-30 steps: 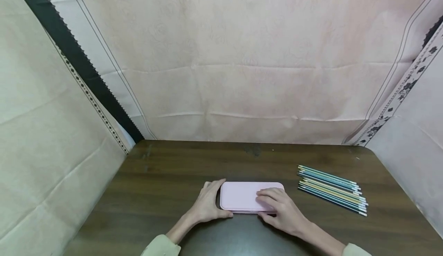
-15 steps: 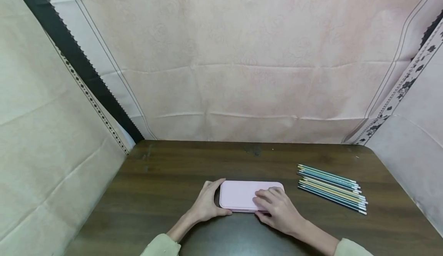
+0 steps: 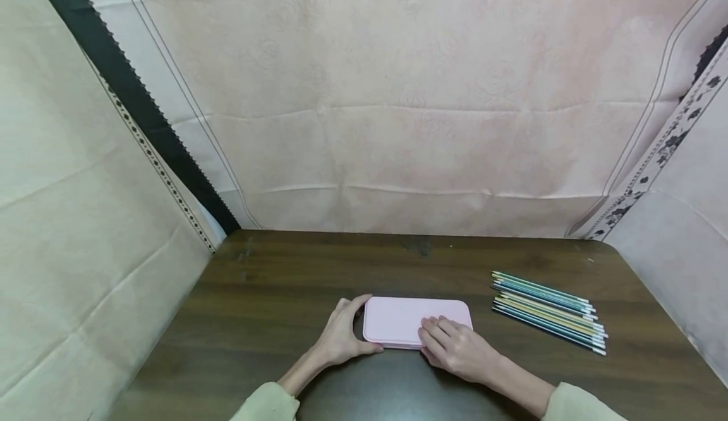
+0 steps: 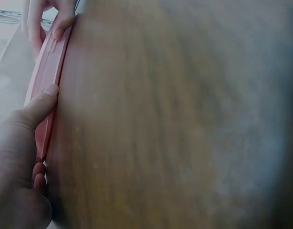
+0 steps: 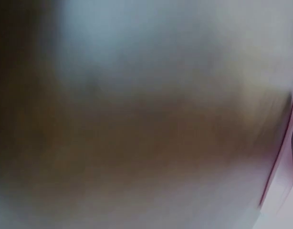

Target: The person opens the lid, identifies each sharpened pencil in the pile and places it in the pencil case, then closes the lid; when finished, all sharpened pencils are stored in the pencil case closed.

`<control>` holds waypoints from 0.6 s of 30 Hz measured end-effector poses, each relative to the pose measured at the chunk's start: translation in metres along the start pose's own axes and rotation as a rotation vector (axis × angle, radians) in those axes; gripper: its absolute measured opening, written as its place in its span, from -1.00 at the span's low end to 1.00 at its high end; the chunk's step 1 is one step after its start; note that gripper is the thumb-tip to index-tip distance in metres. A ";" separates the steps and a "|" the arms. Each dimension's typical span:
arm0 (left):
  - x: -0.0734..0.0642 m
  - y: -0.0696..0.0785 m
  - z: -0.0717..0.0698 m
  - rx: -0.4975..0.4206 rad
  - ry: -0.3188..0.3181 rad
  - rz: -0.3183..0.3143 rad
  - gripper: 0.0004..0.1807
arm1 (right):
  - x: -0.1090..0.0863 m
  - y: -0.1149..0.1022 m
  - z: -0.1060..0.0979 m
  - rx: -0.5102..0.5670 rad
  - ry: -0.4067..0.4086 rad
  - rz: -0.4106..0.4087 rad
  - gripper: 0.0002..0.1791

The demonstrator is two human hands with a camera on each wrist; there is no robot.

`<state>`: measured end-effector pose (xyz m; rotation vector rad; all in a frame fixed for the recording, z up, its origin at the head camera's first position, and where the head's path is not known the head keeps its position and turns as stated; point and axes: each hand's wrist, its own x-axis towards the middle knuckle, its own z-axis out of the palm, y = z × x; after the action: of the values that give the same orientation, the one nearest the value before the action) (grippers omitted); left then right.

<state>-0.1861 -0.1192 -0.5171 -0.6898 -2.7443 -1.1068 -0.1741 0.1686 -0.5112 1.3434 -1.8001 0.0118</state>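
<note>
A flat pink pencil case [image 3: 392, 320] with rounded corners lies closed on the table in front of the person. My left hand [image 3: 345, 330] grips its left end, thumb along the front side and index finger at the far left corner. Over the right part of the lid, my right hand [image 3: 457, 348] has its fingers bent near the front edge. In the left wrist view, the right thumb [image 4: 64, 27] presses the front side of the case [image 4: 50, 74] close to a small tab. The right wrist view is mostly blurred, showing just a pink edge of the case [image 5: 279, 183].
Several pencils [image 3: 548, 312] in blue, green and yellow tones lie side by side on the right of the dark wooden table [image 3: 296, 269]. Pale cloth [image 3: 426, 105] hangs behind the table and on both sides.
The right hand's fingers have drawn together and slid toward the front edge of the lid. The left hand keeps its grip, and the case stays in place.
</note>
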 end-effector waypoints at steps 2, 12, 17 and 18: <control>-0.001 0.000 0.001 -0.001 -0.007 -0.006 0.07 | -0.001 0.000 -0.001 -0.008 0.003 -0.020 -0.67; -0.002 -0.001 0.002 0.014 -0.001 -0.023 0.06 | 0.000 0.001 -0.002 -0.041 -0.016 -0.081 -0.65; -0.001 -0.001 0.000 0.017 0.005 -0.025 0.06 | 0.003 0.005 -0.002 -0.059 -0.016 -0.116 -0.65; 0.000 -0.001 0.000 0.018 0.009 -0.022 0.06 | 0.003 0.006 -0.002 -0.060 -0.013 -0.118 -0.65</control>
<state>-0.1864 -0.1201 -0.5176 -0.6524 -2.7570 -1.0859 -0.1774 0.1694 -0.5053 1.4079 -1.7158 -0.1141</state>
